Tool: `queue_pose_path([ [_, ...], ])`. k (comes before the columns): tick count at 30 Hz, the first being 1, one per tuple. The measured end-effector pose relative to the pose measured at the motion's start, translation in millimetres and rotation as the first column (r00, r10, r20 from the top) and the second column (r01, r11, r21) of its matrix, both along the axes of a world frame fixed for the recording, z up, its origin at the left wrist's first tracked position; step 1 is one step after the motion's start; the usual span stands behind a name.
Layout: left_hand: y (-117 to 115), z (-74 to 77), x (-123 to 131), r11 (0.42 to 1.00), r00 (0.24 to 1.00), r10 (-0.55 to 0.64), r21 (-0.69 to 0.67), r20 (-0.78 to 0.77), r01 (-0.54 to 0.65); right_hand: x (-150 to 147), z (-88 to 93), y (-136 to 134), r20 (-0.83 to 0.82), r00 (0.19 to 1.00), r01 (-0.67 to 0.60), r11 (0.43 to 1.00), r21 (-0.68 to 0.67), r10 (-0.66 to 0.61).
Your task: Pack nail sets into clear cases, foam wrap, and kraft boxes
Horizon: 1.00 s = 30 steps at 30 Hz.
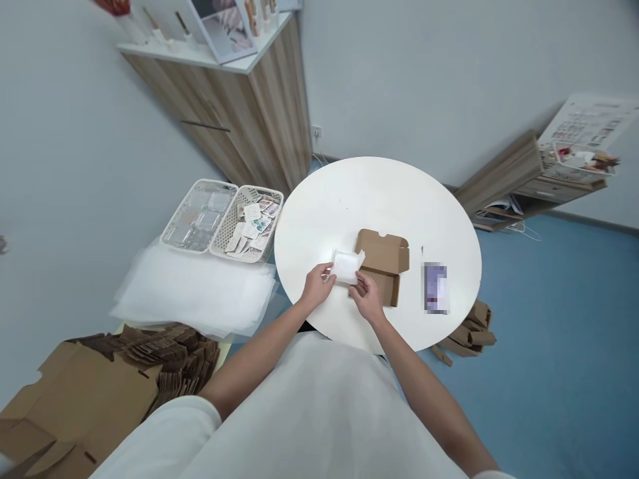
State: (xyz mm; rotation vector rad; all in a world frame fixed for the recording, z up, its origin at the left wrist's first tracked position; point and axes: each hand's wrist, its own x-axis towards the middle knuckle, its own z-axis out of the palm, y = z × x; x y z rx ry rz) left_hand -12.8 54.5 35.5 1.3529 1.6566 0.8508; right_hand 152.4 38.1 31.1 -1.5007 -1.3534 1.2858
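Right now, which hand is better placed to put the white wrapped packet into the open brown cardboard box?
Right hand, probably: it holds the white wrapped packet on the side beside the open brown cardboard box; the left hand grips the far edge.

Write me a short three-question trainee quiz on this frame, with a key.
1. True or false: the cardboard box on the round table lies open.
2. What do the left hand and right hand hold between them?
A. a white packet
B. a pair of scissors
C. a roll of tape
3. Fill in: the two white baskets stand to the ___ of the table, seen from the person.

Key:
1. True. Its lid is folded back.
2. A. Both hands grip the white packet just beside the box.
3. Left. They sit above a stack of clear sheets.
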Motion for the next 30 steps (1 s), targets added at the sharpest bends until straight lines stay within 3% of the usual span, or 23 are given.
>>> queue_pose_path([
  [5, -7, 5.4, 53, 0.977, 0.977, -0.209, -0.043, -0.053, 0.207, 57, -5.5, -17, 0.063, 0.992, 0.109, 0.994, -0.030, -0.106],
  [9, -7, 1.6, 74, 0.938, 0.931, -0.334, -0.145, -0.145, 0.314, 77, -17.3, -22, 0.149, 0.986, 0.094, 0.991, -0.095, -0.080],
  [20, -11, -7.1, 86, 0.887, 0.819, -0.462, -0.178, -0.340, 0.426, 84, -28.2, -19, 0.339, 0.939, -0.037, 0.998, -0.049, 0.051],
  [30, -12, -12.3, 92, 0.882, 0.827, -0.463, -0.253, -0.319, 0.396, 87, -29.5, -14, 0.497, 0.840, -0.172, 0.975, -0.140, 0.220],
])
